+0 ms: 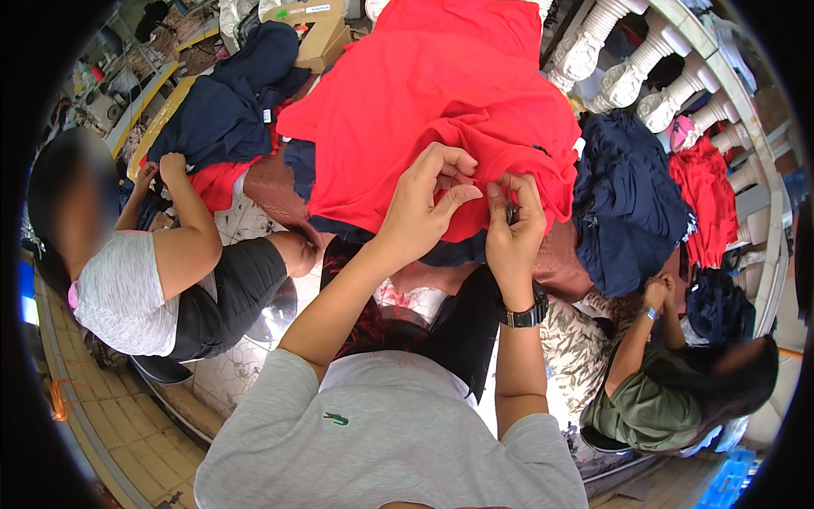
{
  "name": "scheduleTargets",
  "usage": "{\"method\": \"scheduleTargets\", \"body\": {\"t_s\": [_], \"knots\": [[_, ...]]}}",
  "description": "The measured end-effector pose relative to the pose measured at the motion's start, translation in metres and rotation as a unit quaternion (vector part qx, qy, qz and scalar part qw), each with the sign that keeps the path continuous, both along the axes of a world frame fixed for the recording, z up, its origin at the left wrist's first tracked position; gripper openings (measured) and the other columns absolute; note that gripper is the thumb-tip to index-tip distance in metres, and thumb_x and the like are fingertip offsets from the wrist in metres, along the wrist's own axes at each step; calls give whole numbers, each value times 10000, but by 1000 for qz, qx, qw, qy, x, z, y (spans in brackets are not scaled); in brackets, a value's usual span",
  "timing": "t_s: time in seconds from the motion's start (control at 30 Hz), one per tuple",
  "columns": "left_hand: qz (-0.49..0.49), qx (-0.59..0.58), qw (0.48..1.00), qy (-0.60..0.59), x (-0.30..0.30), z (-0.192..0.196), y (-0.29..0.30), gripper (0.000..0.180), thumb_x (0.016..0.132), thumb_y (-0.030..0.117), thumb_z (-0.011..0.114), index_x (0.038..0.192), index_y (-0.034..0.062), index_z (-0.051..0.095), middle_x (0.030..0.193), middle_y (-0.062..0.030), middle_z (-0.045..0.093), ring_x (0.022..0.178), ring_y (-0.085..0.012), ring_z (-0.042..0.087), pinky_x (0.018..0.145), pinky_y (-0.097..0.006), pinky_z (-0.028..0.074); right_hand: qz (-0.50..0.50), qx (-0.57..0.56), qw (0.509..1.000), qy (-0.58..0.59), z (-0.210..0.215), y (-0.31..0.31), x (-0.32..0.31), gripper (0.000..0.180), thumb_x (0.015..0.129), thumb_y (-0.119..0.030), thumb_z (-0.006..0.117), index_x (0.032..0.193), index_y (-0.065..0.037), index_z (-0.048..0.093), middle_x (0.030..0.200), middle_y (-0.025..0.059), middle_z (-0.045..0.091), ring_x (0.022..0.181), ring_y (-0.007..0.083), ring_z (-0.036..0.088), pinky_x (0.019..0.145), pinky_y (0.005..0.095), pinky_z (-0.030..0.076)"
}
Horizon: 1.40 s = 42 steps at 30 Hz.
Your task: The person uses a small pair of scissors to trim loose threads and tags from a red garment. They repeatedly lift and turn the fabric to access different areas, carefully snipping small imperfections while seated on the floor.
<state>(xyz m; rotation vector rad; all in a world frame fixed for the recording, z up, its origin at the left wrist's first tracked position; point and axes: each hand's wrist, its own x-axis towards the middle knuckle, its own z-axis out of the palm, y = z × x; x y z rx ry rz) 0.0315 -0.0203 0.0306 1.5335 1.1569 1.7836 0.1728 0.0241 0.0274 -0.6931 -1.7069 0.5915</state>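
Note:
A large red garment (pixel 407 93) lies spread in front of me, with a bunched fold of it under my hands. My left hand (pixel 434 191) is closed, its thumb and curled fingers pinching the edge of that fold. Close beside it, my right hand (pixel 517 216) is curled round a small dark metal tool (pixel 510 209). The fingers hide most of this tool, so its kind is not clear. The two hands' fingertips nearly meet over the red cloth. A black watch (pixel 527 316) is on my right wrist.
Navy garments (pixel 623 199) are piled to the right, a red garment (pixel 705 204) beyond them. More navy cloth (pixel 216 110) lies at left near a cardboard box (pixel 314 38). People sit on either side, hands raised. White balusters (pixel 610 76) line the right. Red thread scraps (pixel 373 329) cover my lap.

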Motion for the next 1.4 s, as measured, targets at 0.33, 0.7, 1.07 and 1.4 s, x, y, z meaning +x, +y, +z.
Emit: {"method": "scheduleTargets", "body": {"t_s": [0.33, 0.7, 1.07, 1.4], "knots": [[75, 15, 996, 43, 9, 7, -8, 81, 968, 40, 655, 990, -8, 593, 926, -38, 605, 890, -119, 610, 830, -269, 523, -33, 8, 998, -49, 14, -18, 3, 250, 816, 126, 642, 1041, 17, 624, 913, 131, 565, 745, 256, 579, 631, 328, 442], [-98, -54, 971, -211, 3, -9, 7, 133, 1042, 118, 578, 1026, -11, 610, 1022, -40, 623, 958, -98, 613, 929, -298, 555, 75, -258, 963, 9, 41, -54, 14, 227, 988, -192, 694, 873, -48, 562, 721, -42, 490, 662, 34, 388, 573, 225, 332], [-56, -91, 982, -159, 6, 3, -9, 118, 1038, 115, 582, 987, 9, 586, 845, -1, 587, 768, -64, 577, 664, -223, 478, 216, -394, 891, 67, 13, -37, 3, 442, 1100, -401, 438, 985, -9, 606, 777, -22, 426, 571, 32, 325, 488, 206, 261], [-83, -76, 982, -149, 12, 4, -14, 109, 1030, 90, 588, 955, 15, 562, 883, -21, 566, 761, -79, 564, 728, -238, 494, 246, -454, 838, 178, 10, -27, 4, 344, 1077, -332, 492, 886, -58, 575, 720, -23, 443, 492, 41, 307, 454, 215, 201]]}}
